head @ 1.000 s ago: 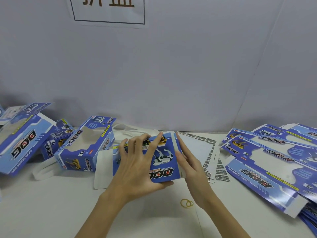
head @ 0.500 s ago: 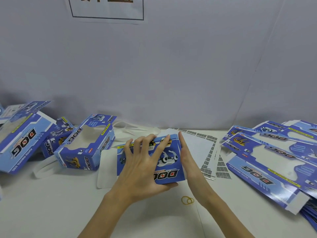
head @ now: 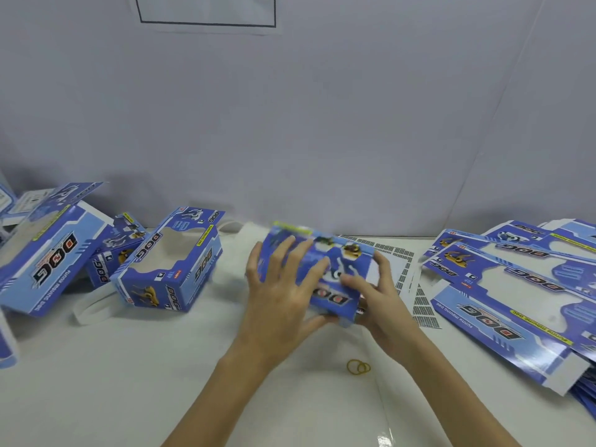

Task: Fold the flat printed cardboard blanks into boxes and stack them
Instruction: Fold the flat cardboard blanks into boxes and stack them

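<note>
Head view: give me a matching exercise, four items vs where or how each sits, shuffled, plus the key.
Items
1. box in hands
2. flat blanks
3. rubber bands
4. folded box with window

Places
A. stacked at the right of the table
B. standing left of the hands
C. held by left hand and right hand
D. lying loose near the wrists

Pairs: 1-C, 2-A, 3-D, 4-B

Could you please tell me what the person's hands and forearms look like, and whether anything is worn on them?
Both are bare: the left hand and right hand show no gloves, rings, watch or wristband. The forearms are uncovered to the bottom edge of the head view, with no sleeves in sight. Fingers are slender, nails short and unpainted as far as visible.
</note>
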`<state>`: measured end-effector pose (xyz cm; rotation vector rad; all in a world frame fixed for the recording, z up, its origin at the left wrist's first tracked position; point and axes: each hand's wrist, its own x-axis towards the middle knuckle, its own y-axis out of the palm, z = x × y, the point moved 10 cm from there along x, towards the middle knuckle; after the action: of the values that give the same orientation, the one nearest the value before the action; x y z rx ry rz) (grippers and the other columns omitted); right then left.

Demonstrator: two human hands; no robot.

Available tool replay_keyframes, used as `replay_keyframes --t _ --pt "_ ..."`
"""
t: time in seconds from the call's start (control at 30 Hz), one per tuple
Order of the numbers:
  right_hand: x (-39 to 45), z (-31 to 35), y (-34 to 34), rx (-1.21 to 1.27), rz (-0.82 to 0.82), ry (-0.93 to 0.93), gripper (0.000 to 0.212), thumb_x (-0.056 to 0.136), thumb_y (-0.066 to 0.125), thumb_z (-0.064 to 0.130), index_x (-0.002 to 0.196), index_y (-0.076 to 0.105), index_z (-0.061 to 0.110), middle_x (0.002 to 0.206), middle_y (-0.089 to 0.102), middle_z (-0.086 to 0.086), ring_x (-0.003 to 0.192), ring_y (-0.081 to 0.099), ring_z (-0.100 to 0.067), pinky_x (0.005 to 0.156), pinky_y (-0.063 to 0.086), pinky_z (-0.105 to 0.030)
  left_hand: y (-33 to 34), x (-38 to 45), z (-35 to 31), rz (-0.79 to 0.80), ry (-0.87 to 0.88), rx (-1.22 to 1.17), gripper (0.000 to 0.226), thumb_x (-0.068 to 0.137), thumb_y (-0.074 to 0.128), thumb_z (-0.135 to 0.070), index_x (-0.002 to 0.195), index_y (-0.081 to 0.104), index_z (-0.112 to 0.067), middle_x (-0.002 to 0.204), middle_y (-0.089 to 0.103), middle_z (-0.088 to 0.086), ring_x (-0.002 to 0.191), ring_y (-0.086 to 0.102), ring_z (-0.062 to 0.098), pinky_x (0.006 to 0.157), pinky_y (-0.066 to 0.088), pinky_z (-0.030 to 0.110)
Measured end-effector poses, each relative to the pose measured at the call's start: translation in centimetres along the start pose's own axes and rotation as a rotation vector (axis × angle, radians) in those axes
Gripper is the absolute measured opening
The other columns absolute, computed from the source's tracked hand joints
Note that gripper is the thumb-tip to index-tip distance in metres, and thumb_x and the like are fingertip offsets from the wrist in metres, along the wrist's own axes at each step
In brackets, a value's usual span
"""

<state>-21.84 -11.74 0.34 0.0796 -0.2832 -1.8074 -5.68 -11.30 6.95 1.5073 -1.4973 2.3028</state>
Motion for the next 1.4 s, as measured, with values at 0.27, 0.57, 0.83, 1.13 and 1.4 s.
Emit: replay_keyframes --t 0.27,0.57,0.83,1.13,1.4 --pt "-3.1 2.8 1.5 -0.425 -0.170 -0.589 0.064 0.082 0.090 0.012 0.124 0.046 0.030 0.138 0.055 -0.002 0.126 0.064 -0.024 0.093 0.061 -0.037 4.2 -1.5 3.8 0.144 -0.706 -1.397 0.062 0.084 0.067 -0.065 0.139 0.048 -0.043 0.136 0.061 -0.009 0.120 0.065 0.012 0.089 0.057 0.028" --pt "-5.0 2.0 6.3 -0.691 0.069 -0.682 0.067 0.104 0.063 0.030 0.161 0.027 0.029 0.153 0.051 0.010 0.144 0.050 -0.020 0.115 0.042 -0.035 7.1 -4.6 10.2 -0.043 -1.101 -1.492 0.078 0.056 0.086 -0.055 0.125 0.062 -0.028 0.113 0.078 0.004 0.097 0.078 0.025 0.081 0.064 0.045" --pt "-1.3 1.3 1.4 -0.107 -0.003 -0.157 0.073 0.083 0.080 0.060 0.141 0.037 0.073 0.142 0.063 0.009 0.130 0.065 -0.016 0.085 0.065 -0.039 7.4 -4.0 6.0 0.502 -0.691 -1.593 0.046 0.093 0.067 -0.024 0.136 0.060 -0.010 0.100 0.078 -0.006 0.071 0.071 -0.010 0.068 0.053 0.009" --pt "-3.8 4.5 4.4 -0.401 0.142 -0.467 0.058 0.091 0.069 0.065 0.142 0.043 0.052 0.140 0.061 0.020 0.133 0.059 -0.019 0.096 0.062 -0.042 1.8 -1.0 6.7 -0.045 -0.555 -1.366 0.063 0.067 0.074 -0.082 0.119 0.038 -0.084 0.119 0.061 -0.042 0.115 0.062 -0.013 0.071 0.054 0.008" --pt "-4.0 5.4 3.7 -0.536 -0.106 -0.664 0.077 0.100 0.071 0.026 0.159 0.026 0.048 0.163 0.037 0.021 0.149 0.043 -0.014 0.110 0.050 -0.023 -1.1 -0.7 6.4 -0.251 -0.425 -1.054 0.048 0.089 0.077 -0.051 0.124 0.046 -0.061 0.137 0.046 -0.002 0.132 0.057 0.027 0.084 0.062 0.033"
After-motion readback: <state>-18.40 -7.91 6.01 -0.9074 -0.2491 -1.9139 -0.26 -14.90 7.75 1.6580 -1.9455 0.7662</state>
